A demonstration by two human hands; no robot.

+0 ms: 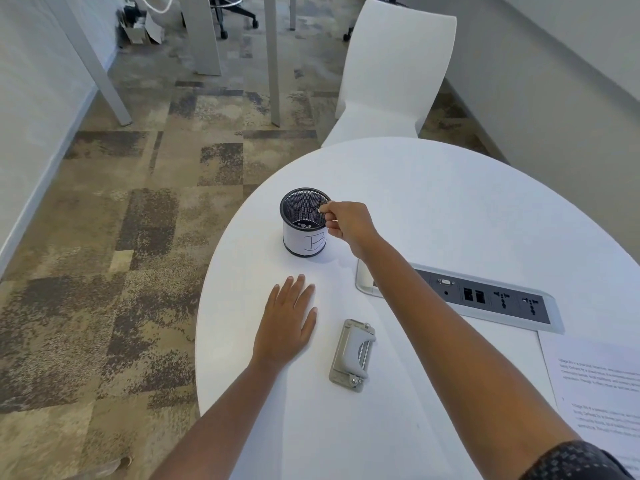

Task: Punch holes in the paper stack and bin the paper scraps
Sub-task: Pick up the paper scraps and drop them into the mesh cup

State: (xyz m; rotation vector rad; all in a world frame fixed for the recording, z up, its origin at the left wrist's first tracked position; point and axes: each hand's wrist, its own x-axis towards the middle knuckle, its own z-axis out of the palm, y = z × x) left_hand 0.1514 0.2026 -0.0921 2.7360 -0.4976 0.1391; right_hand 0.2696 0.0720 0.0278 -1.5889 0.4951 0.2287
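A black mesh bin (304, 239) with a white B label is standing upright, paper scraps (304, 224) lying inside. The grey hole punch (352, 355) is lying nearby, the printed paper stack (595, 386) sitting far right.

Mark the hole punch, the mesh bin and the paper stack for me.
hole punch (352, 353), head view, on its grey handle.
mesh bin (302, 241), head view, on its white label.
paper stack (599, 393), head view, on the top sheet.

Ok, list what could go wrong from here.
1. The right hand pinches scraps right at the rim of the cup. Some may drop outside and be hard to spot on the white table.
2. The left hand lies flat, apart from the cup, so a nudge from the wrist could tip it and spill the bits inside.
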